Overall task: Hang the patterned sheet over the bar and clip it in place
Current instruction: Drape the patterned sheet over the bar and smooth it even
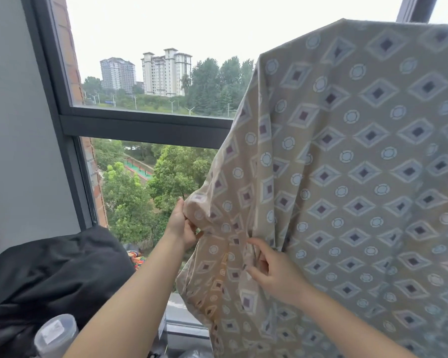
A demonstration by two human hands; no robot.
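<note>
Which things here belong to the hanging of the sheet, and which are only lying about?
For the job: patterned sheet, draped from above; left hand, gripping its edge; right hand, pinching a fold. The bar is hidden; no clips show.
Lying about: black bundle; plastic container; window frame behind.

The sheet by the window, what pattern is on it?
The sheet is beige with blue-grey diamonds and small circles, shown in the head view.

One beige diamond-patterned sheet (360,164), right; two bare hands, left hand (183,226) and right hand (272,275); one black fabric bundle (55,270), one translucent plastic jar (56,334), lower left.
</note>
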